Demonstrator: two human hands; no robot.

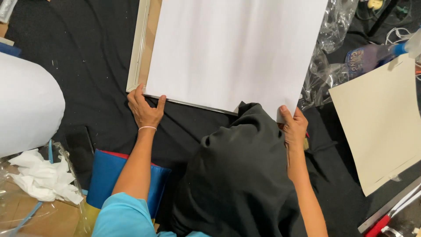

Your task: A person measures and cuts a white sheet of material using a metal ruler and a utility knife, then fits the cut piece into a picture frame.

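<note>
Both hands are on the big white sheet [232, 48] right now, which lies over a pale frame [139, 44] on the black cloth [96, 66] covering the desk. The left hand [145, 109] sits at the sheet's near-left corner, fingers spread and pressed flat along the frame's corner, thumb hooked against the lower edge, not clenched around anything, just bearing down. A thin pale band circles that wrist. Over on the other side, the right hand [294, 127] pinches the sheet's near-right corner, thumb on top of the paper, the fingers tucked underneath, a firm grasp on that edge. The frame's brown backing shows as a strip along the sheet's left side, so the sheet sits a little off to the right of the frame. Between the arms, a bundle of black fabric [241, 175] rises up toward the sheet's lower edge. To the left, a large white roll [26, 105], and below it crumpled white tissue [41, 175] on clear wrap. A blue and red pad [109, 175] lies under the left forearm. To the right, crinkled clear plastic [326, 66], a cream board [381, 123] lying flat, and a bottle with a blue cap [372, 57] beyond it
</note>
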